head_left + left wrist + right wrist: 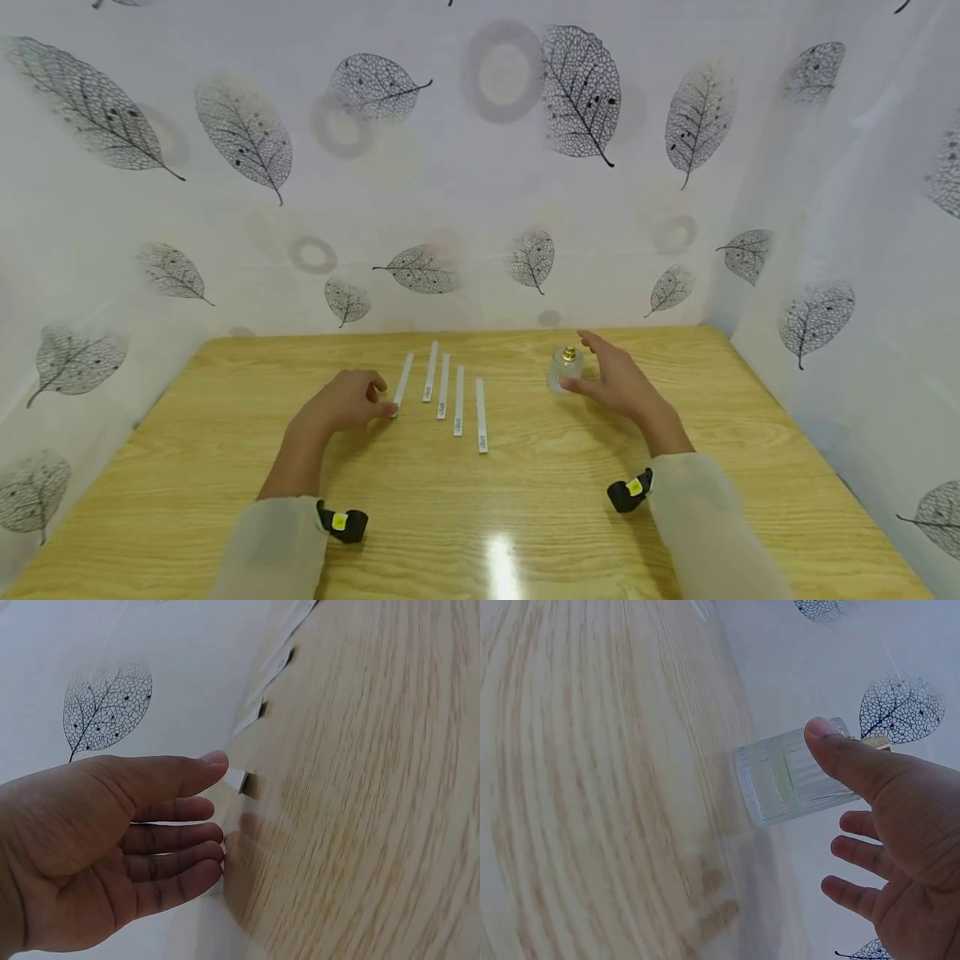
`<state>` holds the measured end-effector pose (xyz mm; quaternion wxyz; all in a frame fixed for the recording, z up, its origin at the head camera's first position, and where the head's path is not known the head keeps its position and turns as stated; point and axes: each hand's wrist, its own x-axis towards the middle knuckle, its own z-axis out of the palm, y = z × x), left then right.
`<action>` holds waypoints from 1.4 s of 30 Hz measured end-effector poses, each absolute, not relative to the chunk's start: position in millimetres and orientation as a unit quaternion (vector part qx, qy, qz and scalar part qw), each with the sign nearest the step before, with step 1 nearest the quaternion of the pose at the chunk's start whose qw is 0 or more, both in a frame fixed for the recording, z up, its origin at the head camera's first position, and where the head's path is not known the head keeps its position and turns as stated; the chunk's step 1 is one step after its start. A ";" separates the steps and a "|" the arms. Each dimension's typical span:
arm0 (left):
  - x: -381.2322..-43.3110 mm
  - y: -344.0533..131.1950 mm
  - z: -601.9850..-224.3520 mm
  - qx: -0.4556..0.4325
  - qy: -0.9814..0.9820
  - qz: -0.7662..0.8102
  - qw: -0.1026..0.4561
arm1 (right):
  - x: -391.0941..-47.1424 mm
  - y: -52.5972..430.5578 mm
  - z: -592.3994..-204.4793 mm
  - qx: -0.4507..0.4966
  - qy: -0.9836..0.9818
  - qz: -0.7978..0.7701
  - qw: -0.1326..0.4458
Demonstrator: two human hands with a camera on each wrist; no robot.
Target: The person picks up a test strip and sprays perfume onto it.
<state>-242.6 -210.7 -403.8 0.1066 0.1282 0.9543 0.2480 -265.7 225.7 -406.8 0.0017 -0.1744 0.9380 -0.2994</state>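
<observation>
A white paper strip [402, 383] with a printed end lies leftmost in a row of several such strips on the table. My left hand [341, 406] is beside it, thumb tip right at its near end. In the left wrist view, the left fingers [172, 881] are loosely bent, apart from the thumb, and hold nothing. A clear ribbed glass perfume bottle [564, 372] with a gold spray neck and no cap stands upright at the back right. My right hand [618, 383] is spread around its right side, the thumb [847, 754] overlapping the glass in the right wrist view.
The other strips [460, 402] slant in a staggered row toward the table's middle, small printing at their near ends. The wood-grain table [420, 517] meets a pale curtain [465, 192] with leaf prints along its back and sides.
</observation>
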 end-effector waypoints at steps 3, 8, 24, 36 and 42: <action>-243.3 -208.9 -402.9 0.122 0.952 0.259 0.106 | -267.6 223.4 -409.0 -0.164 0.934 -0.317 0.005; -245.3 -206.6 -404.7 0.103 0.949 0.280 0.101 | -271.2 219.8 -414.3 -0.138 0.925 -0.353 0.009; -248.7 -201.2 -410.4 0.062 0.946 0.301 0.100 | -272.6 208.7 -426.8 -0.121 0.873 -0.473 0.000; -250.5 -195.3 -410.9 0.025 0.944 0.318 0.085 | -273.0 204.8 -428.7 -0.107 0.850 -0.516 -0.009; -247.7 -190.7 -406.9 -0.001 0.942 0.324 0.087 | -271.4 204.9 -428.8 -0.108 0.846 -0.521 -0.029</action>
